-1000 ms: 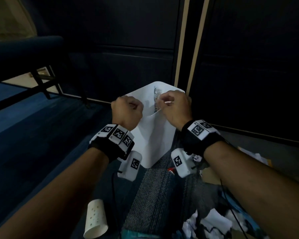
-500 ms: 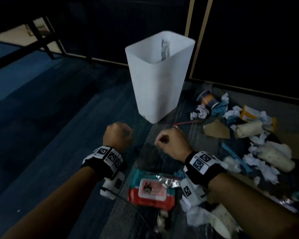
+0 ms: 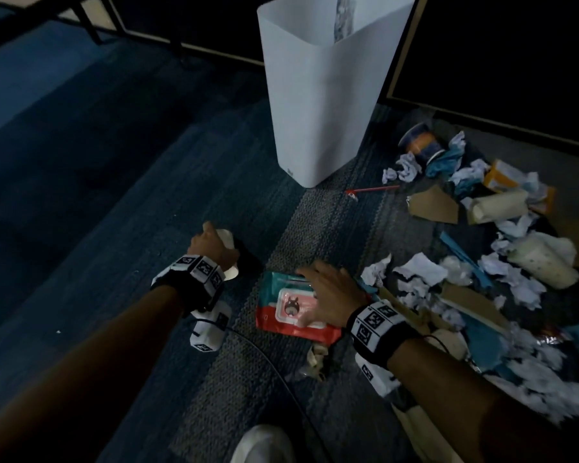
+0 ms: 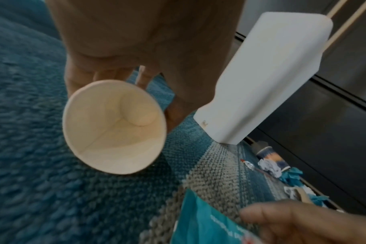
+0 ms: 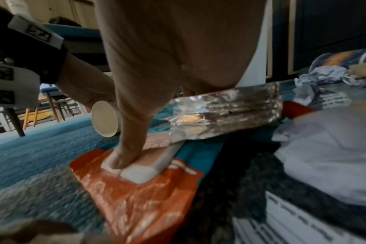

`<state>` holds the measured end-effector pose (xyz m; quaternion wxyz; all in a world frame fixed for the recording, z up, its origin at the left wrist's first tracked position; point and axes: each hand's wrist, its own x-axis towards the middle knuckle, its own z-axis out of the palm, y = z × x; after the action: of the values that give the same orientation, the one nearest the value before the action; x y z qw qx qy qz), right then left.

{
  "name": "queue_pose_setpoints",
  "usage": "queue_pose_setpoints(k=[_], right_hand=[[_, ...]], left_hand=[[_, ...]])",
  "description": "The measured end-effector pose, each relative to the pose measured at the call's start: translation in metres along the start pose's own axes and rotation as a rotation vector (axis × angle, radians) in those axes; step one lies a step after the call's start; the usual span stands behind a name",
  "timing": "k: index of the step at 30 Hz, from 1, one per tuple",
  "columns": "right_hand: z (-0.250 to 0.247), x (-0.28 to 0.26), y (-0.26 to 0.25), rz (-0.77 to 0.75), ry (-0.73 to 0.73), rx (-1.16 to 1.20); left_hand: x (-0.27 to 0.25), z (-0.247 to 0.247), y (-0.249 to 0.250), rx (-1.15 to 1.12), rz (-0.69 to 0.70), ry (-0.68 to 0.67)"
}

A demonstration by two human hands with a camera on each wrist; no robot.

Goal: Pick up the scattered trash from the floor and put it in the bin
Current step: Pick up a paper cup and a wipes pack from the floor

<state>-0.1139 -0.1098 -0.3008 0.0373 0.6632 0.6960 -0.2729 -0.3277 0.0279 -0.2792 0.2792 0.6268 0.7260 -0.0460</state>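
Observation:
A white paper cup (image 4: 113,127) lies on its side on the blue carpet, and my left hand (image 3: 214,242) grips it from above with fingers curled round its wall. Just right of it lies a teal and red wet-wipes packet (image 3: 281,315) with a white lid. My right hand (image 3: 325,292) rests on this packet with fingers spread, and the thumb (image 5: 125,153) presses on the lid. The tall white bin (image 3: 325,95) stands beyond both hands, upright against the dark wall, with something grey inside it.
Scattered trash covers the floor at right: crumpled paper (image 3: 418,269), cardboard pieces (image 3: 432,205), paper cups (image 3: 545,262), a blue-orange cup (image 3: 418,142). A red straw (image 3: 371,189) lies near the bin's base. Dark panels (image 3: 515,55) stand behind. A white shoe (image 3: 264,442) shows at the bottom edge.
Both hands have come down from the bin's rim to the floor. The left hand has taken hold of the paper cup, and the right hand has landed on the wipes packet.

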Motion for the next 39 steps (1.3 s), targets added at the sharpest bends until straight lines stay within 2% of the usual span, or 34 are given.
queue_pose_setpoints(k=[4, 10, 13, 17, 21, 27, 35, 39], right_hand=[[-0.007, 0.003, 0.004, 0.016, 0.045, 0.199], [-0.019, 0.010, 0.013, 0.054, 0.165, 0.472], [-0.023, 0.009, 0.009, 0.087, 0.168, 0.484], [-0.009, 0.012, 0.017, 0.166, 0.086, 0.379], [-0.025, 0.009, 0.019, 0.124, 0.155, 0.476], [-0.079, 0.004, 0.026, 0.038, 0.340, 0.644], [-0.087, -0.001, 0.037, 0.167, 0.521, 0.854], [-0.120, -0.011, 0.029, 0.158, 0.663, 1.033]], left_hand=[[-0.002, 0.000, 0.003, -0.083, 0.013, 0.032], [-0.014, -0.018, 0.036, -0.187, 0.215, 0.117], [-0.022, -0.038, 0.059, -0.313, 0.345, 0.167], [-0.036, -0.073, 0.088, -0.466, 0.508, 0.285], [-0.044, -0.106, 0.112, -0.582, 0.627, 0.338], [-0.052, -0.120, 0.135, -0.699, 0.676, 0.338], [-0.053, -0.097, 0.130, -0.667, 0.651, 0.291], [-0.052, -0.103, 0.130, -0.711, 0.661, 0.307]])
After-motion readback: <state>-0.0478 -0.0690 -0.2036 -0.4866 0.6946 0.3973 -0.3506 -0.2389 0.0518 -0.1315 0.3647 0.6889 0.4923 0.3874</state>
